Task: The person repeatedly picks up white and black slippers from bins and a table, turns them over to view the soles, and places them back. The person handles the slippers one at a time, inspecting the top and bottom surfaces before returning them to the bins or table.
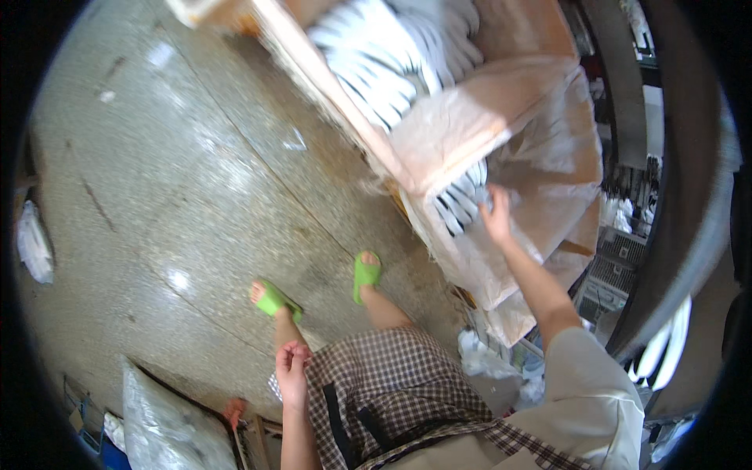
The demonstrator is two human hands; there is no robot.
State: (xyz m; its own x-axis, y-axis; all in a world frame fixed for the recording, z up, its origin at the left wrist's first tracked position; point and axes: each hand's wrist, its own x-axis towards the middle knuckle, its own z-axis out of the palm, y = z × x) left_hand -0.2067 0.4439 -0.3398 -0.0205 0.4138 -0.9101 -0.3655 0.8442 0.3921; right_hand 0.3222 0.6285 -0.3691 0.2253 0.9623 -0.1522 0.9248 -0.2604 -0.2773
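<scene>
My right hand (497, 218) reaches into a cloth-lined bin (458, 254) on the right. Its thumb and fingers close on the end of a small bundle of white curved strips (462, 197) with dark gaps between them; blur hides how many it grips. Just beyond, a second lined compartment (446, 129) holds a larger pile of similar white strips (399, 51). In front of my checked apron (392, 376), my left hand (292, 374) hangs with curled fingers, and nothing shows in it.
Grey crates (619, 254) and a dark curved machine or post (677, 196) stand right of the bins. Clear plastic bags (482, 356) lie beside the near bin. A big plastic-wrapped sack (168, 423) sits lower left. My green slippers (366, 274) stand on the concrete floor (196, 196).
</scene>
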